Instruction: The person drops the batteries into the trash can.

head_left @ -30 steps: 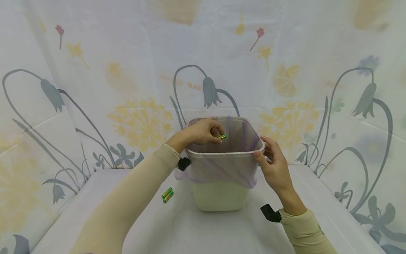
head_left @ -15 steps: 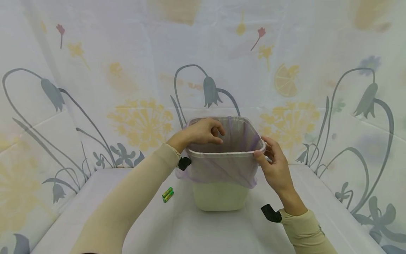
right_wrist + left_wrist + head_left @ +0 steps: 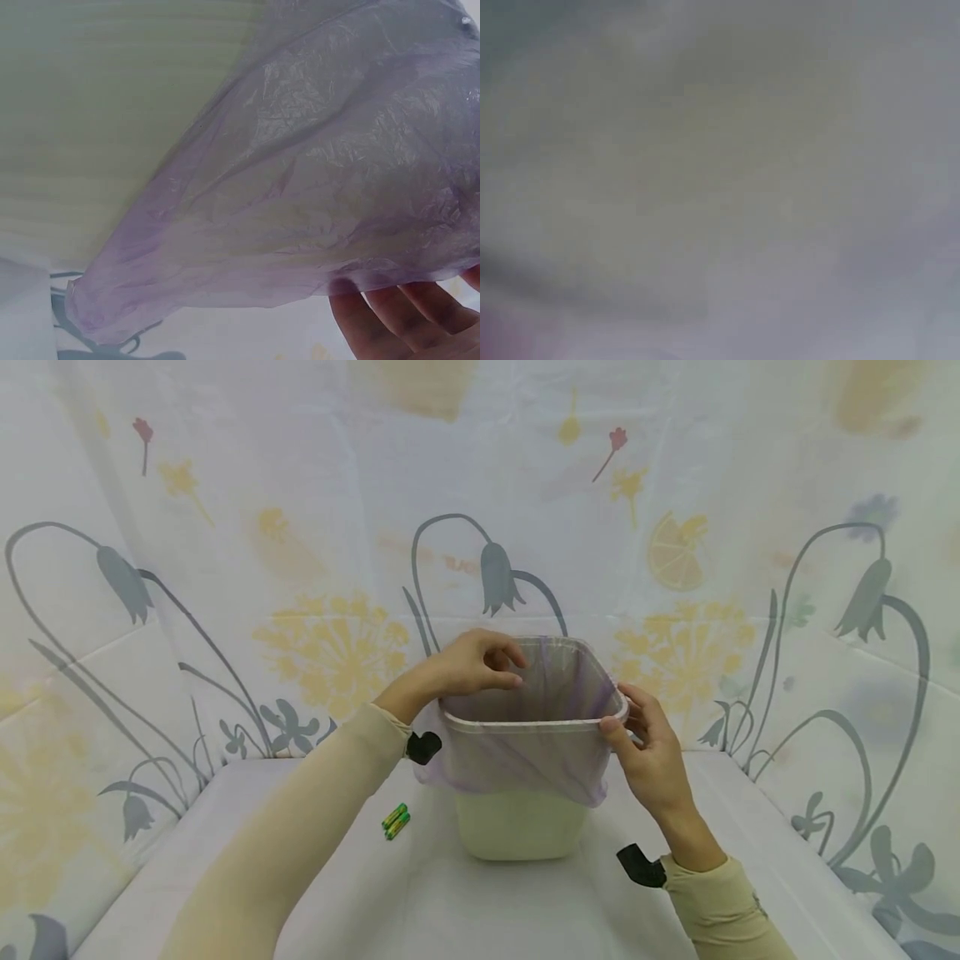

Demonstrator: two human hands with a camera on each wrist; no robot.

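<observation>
A pale trash bin (image 3: 521, 831) stands upright, lined with a thin purple plastic bag (image 3: 528, 764) folded down over its rim. My left hand (image 3: 474, 667) hangs over the left part of the bin's mouth, fingers loosely bent and nothing between them. With my right hand (image 3: 654, 758) I grip the bin's right front corner, thumb on the rim. In the right wrist view, the fingers (image 3: 390, 319) lie against the bag's edge. Two green-and-gold batteries (image 3: 397, 827) lie side by side left of the bin. The bin's bottom is hidden.
A white cloth (image 3: 480, 910) covers the table. Behind it and at both sides rises a flower-printed curtain (image 3: 322, 552). Black wrist mounts stick out from both sleeves. The left wrist view is a pale blur.
One second ago my left hand pinched a battery over the bin; half a second later it was gone from the fingers. That hand has since shifted slightly left and up. My right hand stayed put.
</observation>
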